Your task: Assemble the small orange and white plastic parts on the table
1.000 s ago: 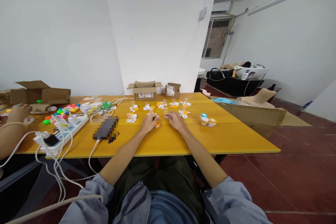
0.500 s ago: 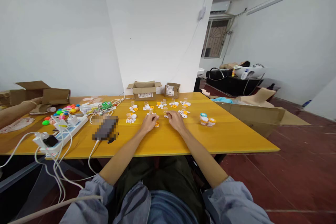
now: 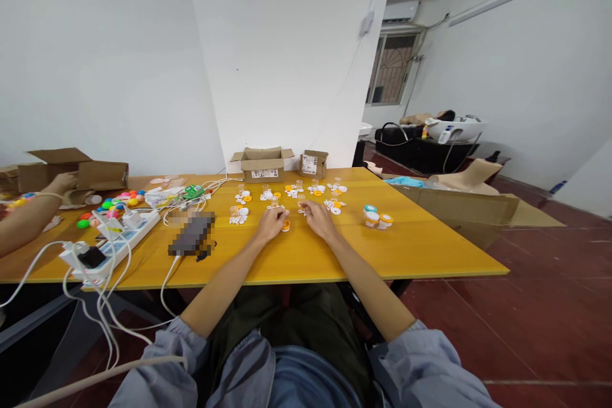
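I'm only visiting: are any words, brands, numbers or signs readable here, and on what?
Nothing can be read.
White printed label on the open brown cardboard box: too small and blurred.
Second white label on the smaller brown cardboard box: likewise unreadable.
Dark marks on the small flat white pieces: too tiny.

Left on the desk, a white power strip bristles with plugs — bright balls bunched just beyond it! Over right, a big cardboard carton gapes — and farther back, a white basin!
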Demonstrator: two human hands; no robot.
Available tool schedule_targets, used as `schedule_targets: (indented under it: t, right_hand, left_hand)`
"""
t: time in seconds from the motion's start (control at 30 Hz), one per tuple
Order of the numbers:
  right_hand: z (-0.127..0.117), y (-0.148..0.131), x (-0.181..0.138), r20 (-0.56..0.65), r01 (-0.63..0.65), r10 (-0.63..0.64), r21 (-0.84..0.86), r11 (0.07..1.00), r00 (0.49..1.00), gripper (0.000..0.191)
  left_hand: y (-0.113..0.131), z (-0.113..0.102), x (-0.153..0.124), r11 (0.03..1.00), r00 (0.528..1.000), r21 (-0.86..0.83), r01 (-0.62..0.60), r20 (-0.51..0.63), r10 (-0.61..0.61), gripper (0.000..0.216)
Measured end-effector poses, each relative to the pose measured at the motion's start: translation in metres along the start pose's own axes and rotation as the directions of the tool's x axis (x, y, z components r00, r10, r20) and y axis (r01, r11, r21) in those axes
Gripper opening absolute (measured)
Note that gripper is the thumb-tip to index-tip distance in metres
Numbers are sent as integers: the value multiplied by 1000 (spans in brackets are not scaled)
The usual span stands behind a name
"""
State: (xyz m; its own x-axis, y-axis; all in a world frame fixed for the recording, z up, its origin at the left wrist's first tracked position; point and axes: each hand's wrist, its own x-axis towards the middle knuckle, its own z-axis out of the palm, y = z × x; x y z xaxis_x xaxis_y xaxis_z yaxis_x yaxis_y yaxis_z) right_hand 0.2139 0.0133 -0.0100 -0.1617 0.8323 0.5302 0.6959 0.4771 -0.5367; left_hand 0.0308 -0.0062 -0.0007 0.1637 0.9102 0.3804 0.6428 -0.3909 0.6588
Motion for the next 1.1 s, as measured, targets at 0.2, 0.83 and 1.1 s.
schedule_targets:
  t: [0.2, 0.83, 1.1]
  right_hand:
    - [3, 4, 0, 35, 70, -70, 9, 998, 997, 36]
    - [1, 4, -1, 62, 109, -103, -114, 987, 993, 36]
    - [1, 1, -3, 120, 81, -69, -100, 992, 990, 35]
  left_hand:
    - [2, -1, -1, 1000, 1000, 4, -4, -3, 4, 34]
    - [8, -4, -2, 1000, 1000, -5, -23, 3, 23, 32]
    - [8, -4, -2, 1000, 1000, -2, -18, 8, 18, 30]
